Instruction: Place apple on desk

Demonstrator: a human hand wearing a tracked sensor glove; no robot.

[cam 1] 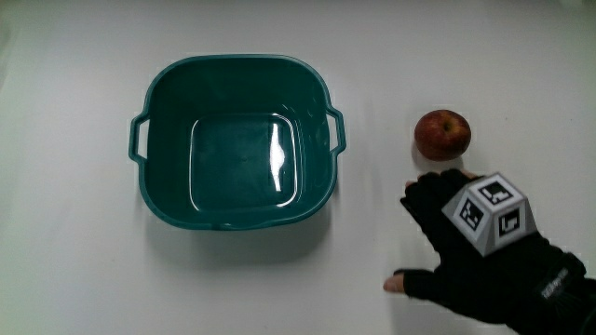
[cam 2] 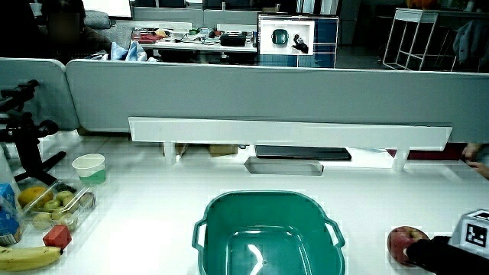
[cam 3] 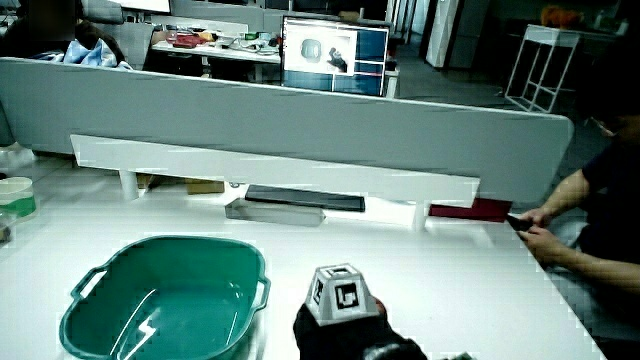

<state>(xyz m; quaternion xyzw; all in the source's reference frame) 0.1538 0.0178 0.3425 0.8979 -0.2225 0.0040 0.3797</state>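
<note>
A red apple (cam 1: 442, 134) rests on the white table beside the teal basin (cam 1: 169, 140). The gloved hand (cam 1: 438, 244) lies on the table just nearer to the person than the apple, fingers spread and holding nothing. Its fingertips (cam 1: 421, 192) stop a short way from the apple, with a small gap between them. The patterned cube (cam 1: 489, 212) sits on the back of the hand. In a side view the apple (cam 2: 401, 242) shows beside the hand (cam 2: 447, 255) and the basin (cam 2: 267, 229). In a side view the hand (cam 3: 345, 338) hides the apple.
The basin (cam 3: 165, 295) has a handle on each of two sides and nothing visible inside. At the table's edge, away from the apple, lie a banana (cam 2: 27, 258), a clear box of fruit (cam 2: 53, 208) and a cup (cam 2: 90, 168). A low grey partition (cam 2: 260, 95) closes the table.
</note>
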